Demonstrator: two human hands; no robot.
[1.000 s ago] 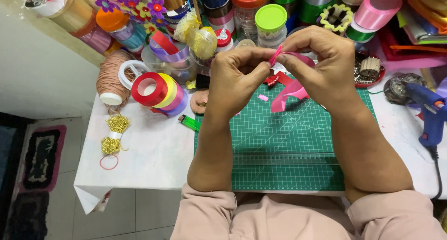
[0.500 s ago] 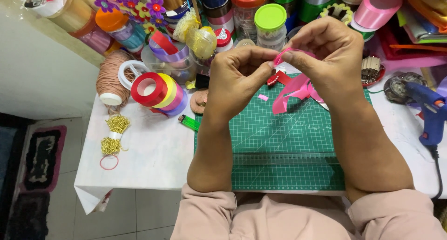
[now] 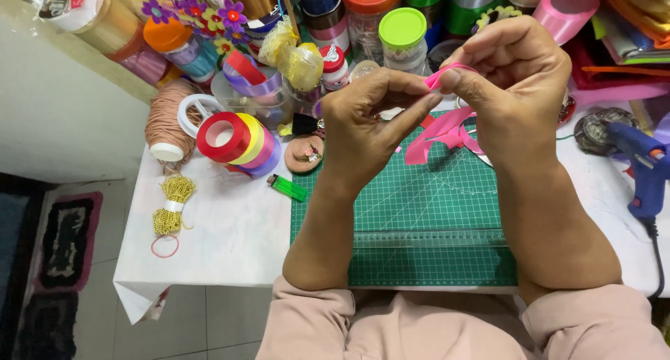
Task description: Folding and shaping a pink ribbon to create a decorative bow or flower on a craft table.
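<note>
Both hands, left hand (image 3: 363, 126) and right hand (image 3: 520, 87), pinching pink ribbon (image 3: 436, 133) before green-lidded jar (image 3: 403, 35) of unclear contents

Single head view, looking steeply down (close) over green cutting mat (image 3: 433, 220).

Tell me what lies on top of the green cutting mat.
On the green cutting mat, pink ribbon tails trail from both hands, the left hand and the right hand. The forearms hide parts of the mat; what lies under them cannot be seen.
</note>
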